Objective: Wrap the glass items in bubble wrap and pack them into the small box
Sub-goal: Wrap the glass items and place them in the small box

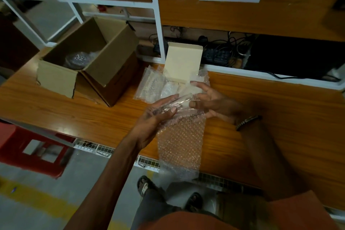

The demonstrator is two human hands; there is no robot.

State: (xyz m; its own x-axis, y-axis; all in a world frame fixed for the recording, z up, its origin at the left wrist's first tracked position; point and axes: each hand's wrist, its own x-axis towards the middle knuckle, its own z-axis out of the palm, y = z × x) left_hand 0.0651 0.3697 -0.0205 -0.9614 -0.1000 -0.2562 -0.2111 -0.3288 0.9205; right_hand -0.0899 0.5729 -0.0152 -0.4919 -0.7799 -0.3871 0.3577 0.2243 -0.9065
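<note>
The left hand [158, 115] reaches in nearest, its forearm running up from the bottom edge, with the fingers [168, 99] lying fairly straight along a clear glass item [177, 101] and the thumb closing over it from below, so the piece is cradled rather than squeezed. Just past those fingers, the right hand [211, 102] meets the other end of the glass with its fingers [199, 85] spread and relaxed; it seems to steady the glass, though whether it grips anything I cannot tell. Directly beneath both hands a sheet of bubble wrap [182, 145] lies on the bench [280, 117], its near end hanging over the edge, probably laid out so the glass can be set down and rolled in it. Just beyond the fingers lie more bubble-wrap pieces [151, 87] and a cream-coloured box [182, 61] propped upright. Well off to the left of the fingers stands the open cardboard box [89, 61], flaps up, a wrapped bundle [78, 59] already inside. This glass is not yet wrapped.
</note>
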